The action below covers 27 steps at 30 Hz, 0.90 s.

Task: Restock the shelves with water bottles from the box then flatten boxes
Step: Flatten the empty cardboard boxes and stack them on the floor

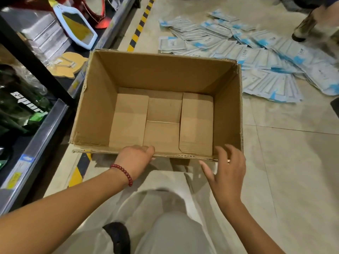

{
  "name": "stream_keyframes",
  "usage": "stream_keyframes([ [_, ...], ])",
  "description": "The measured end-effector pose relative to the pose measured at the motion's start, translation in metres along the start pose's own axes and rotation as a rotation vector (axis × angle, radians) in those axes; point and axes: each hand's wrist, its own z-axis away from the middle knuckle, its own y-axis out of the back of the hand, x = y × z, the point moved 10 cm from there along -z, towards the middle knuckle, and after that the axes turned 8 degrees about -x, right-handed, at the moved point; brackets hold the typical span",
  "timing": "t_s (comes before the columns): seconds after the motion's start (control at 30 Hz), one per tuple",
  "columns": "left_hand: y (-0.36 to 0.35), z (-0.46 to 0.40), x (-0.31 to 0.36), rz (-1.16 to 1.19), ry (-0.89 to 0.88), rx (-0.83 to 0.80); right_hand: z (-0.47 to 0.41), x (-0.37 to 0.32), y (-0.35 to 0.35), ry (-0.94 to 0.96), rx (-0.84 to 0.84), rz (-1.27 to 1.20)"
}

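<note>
At far left a shelf [39,129] holds dark green bottles [22,107], with a blue-framed mirror [76,26] on the level above. Just beside it on the floor [293,162] stands the box [102,99] — open-topped, nothing inside but its bottom flaps. The left hand [135,155], a red bead bracelet [122,173] at the wrist, reaches forward with the arm stretched out and its fingers curled over the box's near rim, gripping it. The right hand [227,165] hovers at the near right corner — fingers spread and loose, holding nothing. Beyond the box, white-and-blue packets [256,57] lie scattered.
</note>
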Motion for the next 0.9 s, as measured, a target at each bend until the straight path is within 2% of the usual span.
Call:
stream_keyframes([
  [0.07, 0.002, 0.000, 0.000, -0.016, 0.008, 0.009, 0.013, 0.028, 0.005, -0.178, 0.026, -0.059],
  [0.13, 0.003, -0.001, -0.002, -0.019, 0.018, 0.007, 0.020, 0.047, 0.000, -0.288, -0.017, -0.144],
  [0.23, 0.004, -0.004, -0.005, -0.008, 0.018, 0.015, 0.015, 0.054, -0.017, -0.323, -0.152, -0.393],
  [0.43, 0.009, -0.007, -0.005, 0.048, -0.049, 0.056, 0.004, 0.057, -0.028, -0.364, -0.208, -0.642],
  [0.67, 0.008, -0.005, -0.005, 0.178, -0.108, -0.031, 0.005, 0.057, -0.037, -0.432, -0.339, -0.606],
  [0.9, 0.012, -0.008, -0.009, 0.263, -0.081, -0.075, -0.011, 0.068, -0.031, -0.511, -0.445, -0.563],
])
